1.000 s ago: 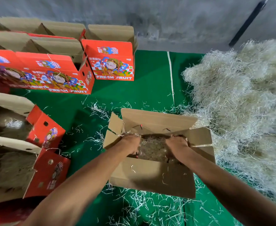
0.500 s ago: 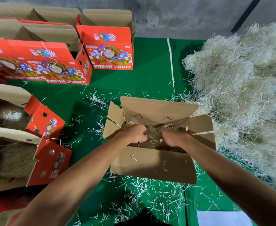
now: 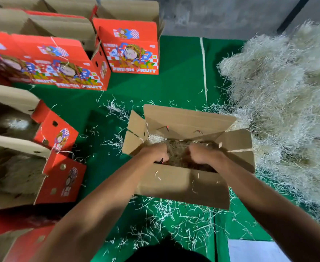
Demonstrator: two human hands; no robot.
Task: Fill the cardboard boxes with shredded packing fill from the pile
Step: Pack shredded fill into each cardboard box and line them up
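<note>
An open brown cardboard box [image 3: 183, 184] stands on the green mat in front of me, its flaps spread out. Tangled shredded fill [image 3: 176, 150] lies inside it. Both my hands are in the box opening with fingers curled down into the fill: my left hand [image 3: 155, 153] at the left side, my right hand [image 3: 202, 154] just right of the middle. The fingertips are buried in the shreds. The big pale pile of shredded fill [image 3: 280, 95] rises on the right and touches the box's right flap.
Red "Fresh Fruit" boxes [image 3: 131, 48] stand open along the back left by the grey wall. Two more open red boxes [image 3: 61, 178] holding fill lie at my left. Loose strands [image 3: 174, 220] litter the mat [image 3: 174, 82]. A white sheet [image 3: 255, 250] shows at bottom right.
My hands have come up from deep in the box to near its rim and curled into the fill. The view has tilted down a little.
</note>
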